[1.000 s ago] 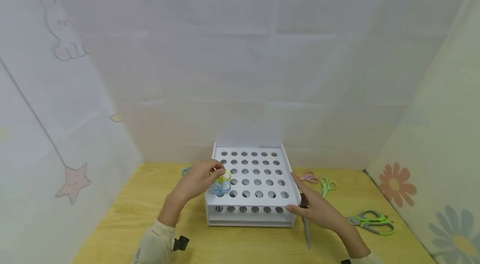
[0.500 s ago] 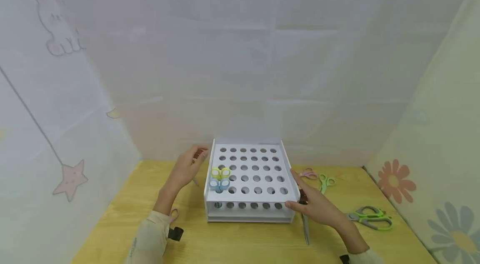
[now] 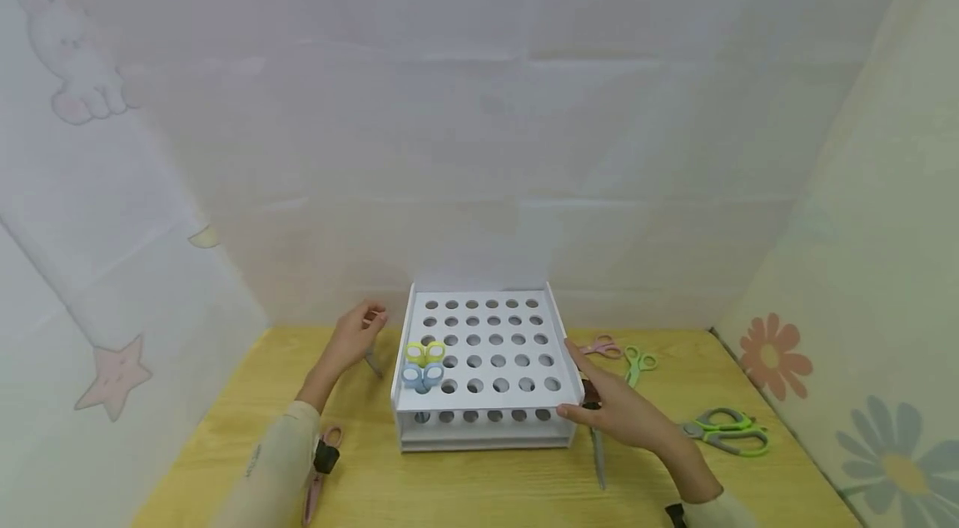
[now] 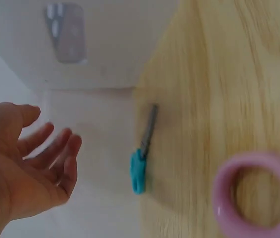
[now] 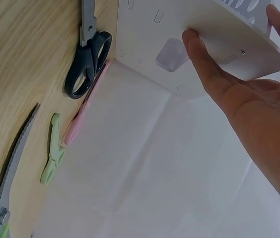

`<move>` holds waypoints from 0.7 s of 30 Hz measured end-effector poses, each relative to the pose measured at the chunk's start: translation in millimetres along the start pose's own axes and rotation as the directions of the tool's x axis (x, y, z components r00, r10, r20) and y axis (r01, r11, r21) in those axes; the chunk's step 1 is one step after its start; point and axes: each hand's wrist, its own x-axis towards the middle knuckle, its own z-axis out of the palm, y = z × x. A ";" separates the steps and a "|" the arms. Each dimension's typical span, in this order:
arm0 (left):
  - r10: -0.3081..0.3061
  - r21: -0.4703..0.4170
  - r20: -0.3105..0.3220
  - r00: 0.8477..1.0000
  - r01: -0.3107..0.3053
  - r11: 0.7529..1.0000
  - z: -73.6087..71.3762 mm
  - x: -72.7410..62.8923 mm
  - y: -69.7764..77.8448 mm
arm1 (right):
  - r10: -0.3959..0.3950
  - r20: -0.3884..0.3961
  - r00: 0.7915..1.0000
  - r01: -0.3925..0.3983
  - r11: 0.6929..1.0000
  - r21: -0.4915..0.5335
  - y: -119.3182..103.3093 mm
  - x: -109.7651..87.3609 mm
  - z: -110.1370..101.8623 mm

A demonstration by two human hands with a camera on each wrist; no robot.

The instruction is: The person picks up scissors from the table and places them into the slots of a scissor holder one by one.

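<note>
A white scissors rack with rows of round holes stands mid-table. Yellow-handled scissors and light blue-handled scissors sit in its front left holes, handles up. My right hand holds the rack's right front corner; in the right wrist view its fingers lie on the outer side wall. Left of the rack, my left hand hovers with loosely bent fingers and nothing in them. Near it lie teal-handled scissors, mostly hidden by the hand in the head view.
Pink scissors lie front left, partly under the left wrist. Right of the rack are black-handled scissors, pink scissors, light green scissors and large green-grey scissors. A white sheet hangs behind.
My left hand has left the yellow-handled scissors standing in the rack and moved left, off the rack. My right hand keeps its hold. The head view has shifted slightly.
</note>
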 end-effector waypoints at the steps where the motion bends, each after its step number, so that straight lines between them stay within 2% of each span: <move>1: -0.038 0.036 0.000 0.999 0.038 0.999 -0.2 2.1 -3.6 | 0.000 0.005 1.000 0.000 1.000 0.006 0.0 0.3 0.0; 3: -0.131 0.120 -0.004 0.991 0.130 0.984 -2.1 5.9 -8.6 | -0.009 0.010 1.000 0.008 1.000 0.018 0.3 0.7 0.3; 6: -0.268 0.252 -0.004 0.963 0.260 0.932 -5.2 11.9 -14.2 | -0.023 0.004 1.000 0.023 1.000 0.019 -0.4 0.0 0.4; 8: -0.327 0.317 0.007 0.945 0.308 0.897 -6.9 14.3 -17.3 | -0.030 0.002 1.000 0.030 0.999 0.020 -0.7 -0.4 1.2; 16: -0.416 0.473 0.098 0.904 0.326 0.819 -7.2 16.3 -27.1 | -0.028 0.000 1.000 0.028 0.999 0.034 -2.3 -1.0 0.9; 18: -0.430 0.490 0.112 0.896 0.327 0.808 -5.6 15.7 -27.9 | -0.023 0.001 1.000 0.023 0.999 0.038 -2.3 -1.0 1.8; 21: -0.423 0.487 0.109 0.899 0.323 0.812 -3.2 15.0 -27.4 | -0.025 0.001 1.000 0.025 0.999 0.039 -1.7 -0.5 1.9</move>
